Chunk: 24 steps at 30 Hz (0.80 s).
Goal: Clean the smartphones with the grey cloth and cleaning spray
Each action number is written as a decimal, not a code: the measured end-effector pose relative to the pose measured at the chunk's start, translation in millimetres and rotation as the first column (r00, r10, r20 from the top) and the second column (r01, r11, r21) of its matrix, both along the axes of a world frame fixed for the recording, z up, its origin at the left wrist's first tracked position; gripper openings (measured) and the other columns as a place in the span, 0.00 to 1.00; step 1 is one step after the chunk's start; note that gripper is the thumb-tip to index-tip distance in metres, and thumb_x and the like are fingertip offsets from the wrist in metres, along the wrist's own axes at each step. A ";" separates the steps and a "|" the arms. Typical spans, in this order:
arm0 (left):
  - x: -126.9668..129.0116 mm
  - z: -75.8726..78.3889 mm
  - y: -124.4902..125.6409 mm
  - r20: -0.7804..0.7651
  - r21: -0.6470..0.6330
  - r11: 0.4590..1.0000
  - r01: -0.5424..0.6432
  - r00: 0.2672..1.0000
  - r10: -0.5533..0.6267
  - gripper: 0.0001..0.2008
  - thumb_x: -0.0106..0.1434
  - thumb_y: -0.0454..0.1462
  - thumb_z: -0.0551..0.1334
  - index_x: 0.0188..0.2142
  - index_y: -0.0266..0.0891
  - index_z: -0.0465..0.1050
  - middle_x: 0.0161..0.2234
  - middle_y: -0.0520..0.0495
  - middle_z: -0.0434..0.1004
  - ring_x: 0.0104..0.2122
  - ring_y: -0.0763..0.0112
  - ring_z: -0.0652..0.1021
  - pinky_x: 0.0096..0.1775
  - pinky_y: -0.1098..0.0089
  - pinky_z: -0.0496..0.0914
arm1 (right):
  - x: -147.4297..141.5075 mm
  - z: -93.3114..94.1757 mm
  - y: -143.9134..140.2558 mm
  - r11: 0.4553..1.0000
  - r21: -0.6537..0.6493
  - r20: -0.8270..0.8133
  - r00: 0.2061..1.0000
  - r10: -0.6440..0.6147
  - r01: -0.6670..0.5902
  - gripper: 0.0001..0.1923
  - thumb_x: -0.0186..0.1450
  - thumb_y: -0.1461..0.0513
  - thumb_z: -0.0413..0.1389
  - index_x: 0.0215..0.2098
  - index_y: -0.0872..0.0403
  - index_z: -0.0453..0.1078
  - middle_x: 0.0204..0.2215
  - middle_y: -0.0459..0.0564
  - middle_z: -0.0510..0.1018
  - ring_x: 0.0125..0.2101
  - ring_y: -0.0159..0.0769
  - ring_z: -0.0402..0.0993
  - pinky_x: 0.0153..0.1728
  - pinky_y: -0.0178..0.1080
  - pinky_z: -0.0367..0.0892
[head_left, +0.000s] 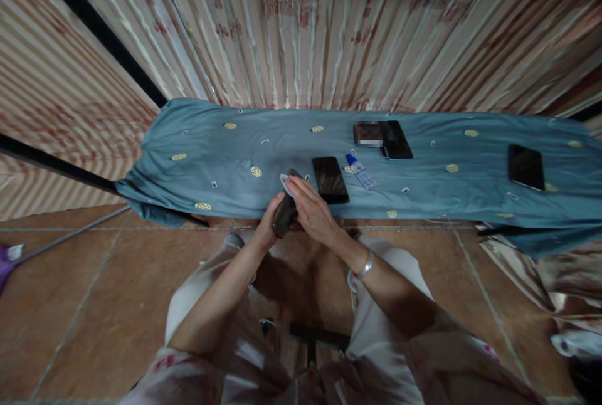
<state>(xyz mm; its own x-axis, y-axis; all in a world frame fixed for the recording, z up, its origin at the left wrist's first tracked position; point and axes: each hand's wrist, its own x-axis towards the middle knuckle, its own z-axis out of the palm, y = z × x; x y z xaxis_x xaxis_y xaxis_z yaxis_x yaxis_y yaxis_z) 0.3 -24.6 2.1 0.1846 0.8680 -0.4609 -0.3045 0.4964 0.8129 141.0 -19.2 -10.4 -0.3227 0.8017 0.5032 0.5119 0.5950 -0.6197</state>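
My left hand (268,223) is closed around a dark phone (284,217), held tilted at the near edge of the cloth-covered table. Against the phone's upper part my right hand (314,209) presses a small white wipe (285,182), its fingers together and partly hiding the phone. Just right of my hands lies a black phone (330,179), screen up. Beside that one rests a clear bottle with a blue cap (361,172), on its side.
Farther back, a black phone (398,140) lies against another dark device (368,134) with a blurred screen. One more black phone (525,167) is at the right. A blue patterned cloth (226,157) covers the narrow table; a pleated curtain (282,35) hangs behind it.
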 end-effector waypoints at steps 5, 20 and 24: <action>1.3 9.1 0.0 0.195 0.046 0.995 0.083 0.977 -0.090 0.24 0.64 0.52 0.54 0.39 0.33 0.77 0.28 0.42 0.81 0.24 0.67 0.78 0.20 0.73 0.66 | 12.5 -2.8 12.8 0.995 -0.022 0.042 0.995 -0.092 0.093 0.28 0.71 0.66 0.39 0.67 0.55 0.60 0.64 0.55 0.67 0.66 0.41 0.58 0.67 0.51 0.56; 7.9 14.5 1.9 0.295 -0.080 0.952 -0.296 0.905 0.306 0.15 0.70 0.39 0.52 0.36 0.37 0.77 0.29 0.50 0.80 0.34 0.71 0.80 0.42 0.71 0.74 | -1.9 0.0 -4.8 0.997 0.002 0.046 0.996 0.078 -0.078 0.27 0.72 0.65 0.40 0.68 0.56 0.58 0.65 0.56 0.66 0.67 0.41 0.57 0.67 0.51 0.56; 5.5 3.5 5.0 0.328 -0.054 0.939 -0.340 0.882 0.338 0.14 0.70 0.39 0.53 0.35 0.36 0.76 0.33 0.47 0.80 0.46 0.66 0.79 0.53 0.68 0.71 | -8.5 5.5 -18.0 0.989 0.041 0.025 0.990 0.138 -0.139 0.27 0.73 0.66 0.40 0.69 0.54 0.56 0.65 0.55 0.65 0.67 0.40 0.57 0.67 0.50 0.58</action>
